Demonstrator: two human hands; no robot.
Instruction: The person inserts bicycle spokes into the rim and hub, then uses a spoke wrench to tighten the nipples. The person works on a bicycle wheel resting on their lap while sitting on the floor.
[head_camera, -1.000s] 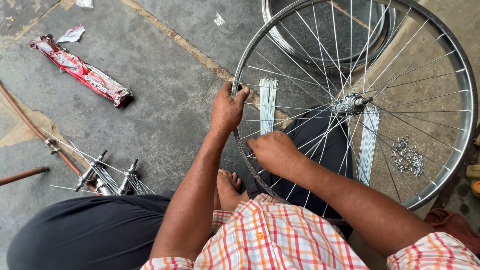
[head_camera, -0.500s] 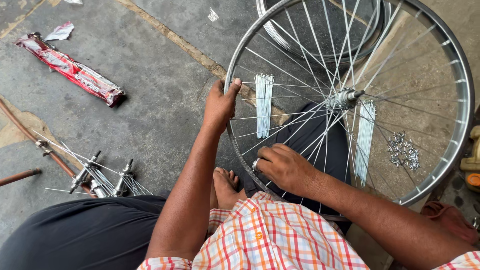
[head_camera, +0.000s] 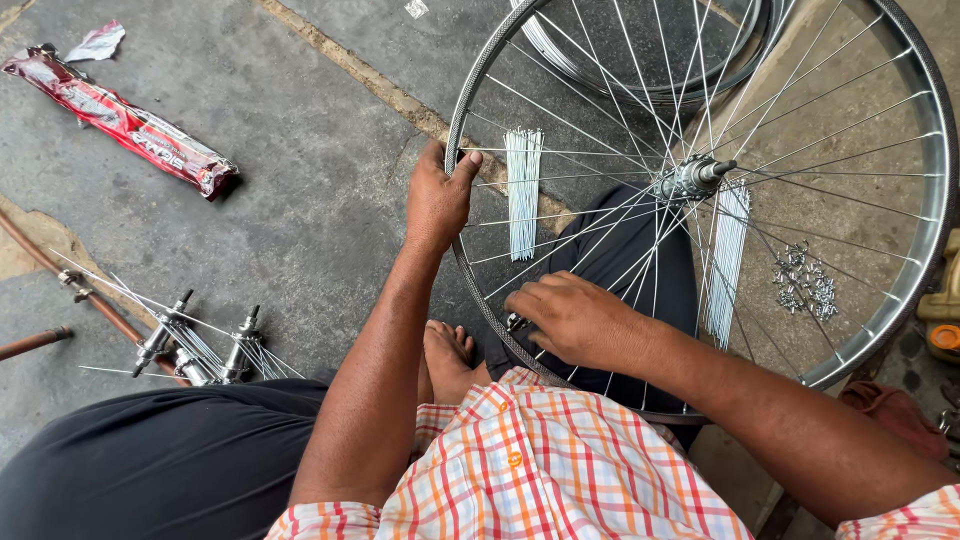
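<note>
On rim (head_camera: 905, 300): left hand (head_camera: 437, 200), right hand (head_camera: 575, 322).

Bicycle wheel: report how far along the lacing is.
Done: many spokes run from hub to rim. In hand: left hand grips the rim, right hand works at its lower edge. Left: loose spoke bundles and small fittings lie unused on the floor.

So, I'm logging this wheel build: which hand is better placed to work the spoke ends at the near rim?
Probably the right hand: its fingers rest among the spokes at the near part of the rim. The left hand grips the rim's far left side, steadying the wheel.
</note>
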